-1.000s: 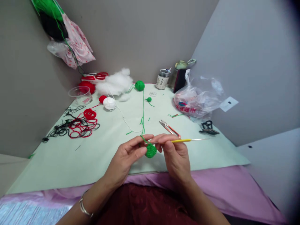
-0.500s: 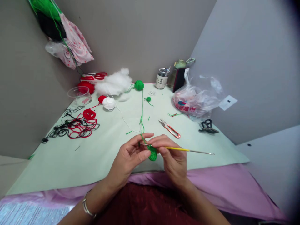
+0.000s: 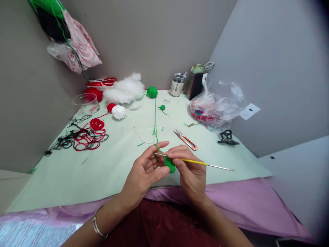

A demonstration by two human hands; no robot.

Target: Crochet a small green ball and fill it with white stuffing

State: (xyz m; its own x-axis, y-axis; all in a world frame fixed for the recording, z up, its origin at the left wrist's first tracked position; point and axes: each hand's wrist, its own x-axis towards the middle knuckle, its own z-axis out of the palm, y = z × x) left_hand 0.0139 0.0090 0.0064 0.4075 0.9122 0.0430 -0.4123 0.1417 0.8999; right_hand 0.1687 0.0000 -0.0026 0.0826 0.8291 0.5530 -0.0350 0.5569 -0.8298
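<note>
Between my two hands is a small green crochet piece [image 3: 170, 165]. My left hand [image 3: 144, 169] pinches its left side with the thumb, while the raised index finger carries the green yarn [image 3: 155, 120]. That strand runs back across the table to a green yarn ball [image 3: 152, 92]. My right hand [image 3: 191, 171] is closed around the yellow grip of a crochet hook [image 3: 194, 161]. The hook's thin metal end points left across the top of the crochet piece, and its other metal end sticks out to the right. Fingers partly hide the stitches.
Thread snips [image 3: 185, 140] lie beyond my right hand, with a black hair clip [image 3: 227, 138] and a plastic bag [image 3: 213, 109] farther right. Tangled red and black yarn [image 3: 84, 137] spreads at left. White stuffing [image 3: 124, 89] and a clear plastic cup [image 3: 86, 104] stand behind it.
The crochet piece has shifted slightly up and right and tilted in my fingers. The hook now slants down more to the right. Both hands keep their hold.
</note>
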